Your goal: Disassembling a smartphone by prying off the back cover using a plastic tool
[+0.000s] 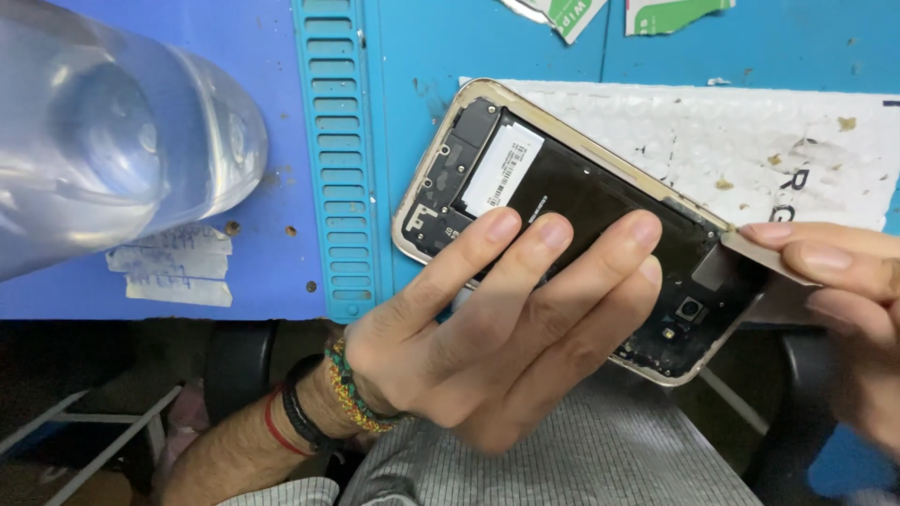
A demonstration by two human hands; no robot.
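While left hand (506,328) grips opened phone (562,225) from beneath — right hand (844,281) pinches thin card (764,255) at its edge.

**A Blue Work Table**

The table (769,47) was blue. A blue mat (234,56) with a strip of slots lay on its left side. A white sheet (750,141) with brown spots lay on the right. Torn white tape (173,264) stuck to the mat. Two green and white scraps (656,14) lay at the far edge.

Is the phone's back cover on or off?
Off. The phone shows its bare black insides and camera hole, held by the left hand.
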